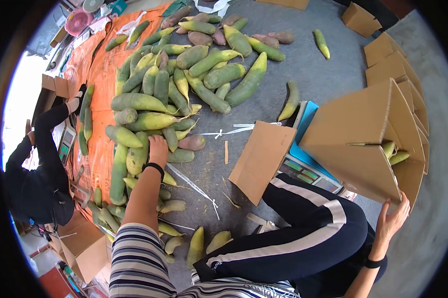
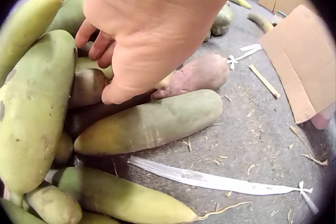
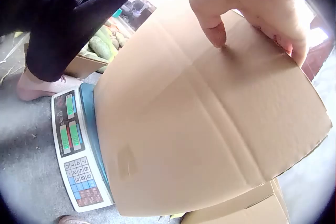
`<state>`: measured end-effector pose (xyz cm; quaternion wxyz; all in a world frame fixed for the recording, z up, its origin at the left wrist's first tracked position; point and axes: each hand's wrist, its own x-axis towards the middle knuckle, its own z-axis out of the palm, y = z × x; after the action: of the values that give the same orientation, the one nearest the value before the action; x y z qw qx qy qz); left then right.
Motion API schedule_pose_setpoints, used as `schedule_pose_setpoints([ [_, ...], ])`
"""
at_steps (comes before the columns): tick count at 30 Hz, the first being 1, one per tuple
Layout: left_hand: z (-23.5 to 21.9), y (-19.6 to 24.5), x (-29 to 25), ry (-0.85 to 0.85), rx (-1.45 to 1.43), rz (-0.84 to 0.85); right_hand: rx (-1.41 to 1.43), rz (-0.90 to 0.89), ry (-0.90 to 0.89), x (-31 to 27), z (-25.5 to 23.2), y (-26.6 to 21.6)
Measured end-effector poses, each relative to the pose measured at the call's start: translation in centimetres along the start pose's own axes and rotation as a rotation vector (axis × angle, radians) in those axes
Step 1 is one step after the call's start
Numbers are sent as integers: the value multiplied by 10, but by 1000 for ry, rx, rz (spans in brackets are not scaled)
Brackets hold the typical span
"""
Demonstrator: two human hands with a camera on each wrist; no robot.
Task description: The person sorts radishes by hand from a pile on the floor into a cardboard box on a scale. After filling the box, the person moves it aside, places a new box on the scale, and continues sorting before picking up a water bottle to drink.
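Observation:
My left hand (image 1: pixel 158 150) reaches down into a heap of green radishes (image 1: pixel 139 102). In the left wrist view its bent fingers and thumb come down around the brownish end of a radish (image 2: pixel 88 88); part of that radish is hidden. Beside the thumb lie a pinkish radish (image 2: pixel 197 74) and a long green radish (image 2: pixel 157 121). My right hand (image 1: pixel 394 218) holds the edge of a cardboard box (image 1: pixel 348 124), thumb against its outer face. The box stands on a digital scale (image 3: pixel 79 150), with a few radishes (image 1: pixel 398 158) visible inside.
A loose cardboard flap (image 1: pixel 263 161) leans out over the floor by my knee. White ties (image 1: pixel 194 186) lie on the grey floor. More boxes (image 1: pixel 393 64) line the right side. At left, another person (image 1: pixel 40 174) sits beside the orange sheet (image 1: pixel 98 64).

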<state>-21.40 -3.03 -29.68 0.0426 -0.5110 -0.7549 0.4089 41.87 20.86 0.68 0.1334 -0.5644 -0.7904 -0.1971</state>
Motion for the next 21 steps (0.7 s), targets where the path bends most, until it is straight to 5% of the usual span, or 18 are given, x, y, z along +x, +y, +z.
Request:
schedule_pose_setpoints([
  [10, 16, -7, 18, -17, 94, 42, 21, 20, -26, 10, 3, 1],
  [16, -31, -11, -52, 202, -136, 338, -1, 4, -14, 8, -1, -5],
  [18, -70, -19, -80, 137, -594, 221, 9, 8, -10, 9, -2, -6],
  [19, -82, -23, -95, 143, -588, 228, 21, 4, -10, 8, -3, -7],
  [21, -98, -29, -117, 410, -1096, -103, 10, 4, 4, 7, -2, -6],
])
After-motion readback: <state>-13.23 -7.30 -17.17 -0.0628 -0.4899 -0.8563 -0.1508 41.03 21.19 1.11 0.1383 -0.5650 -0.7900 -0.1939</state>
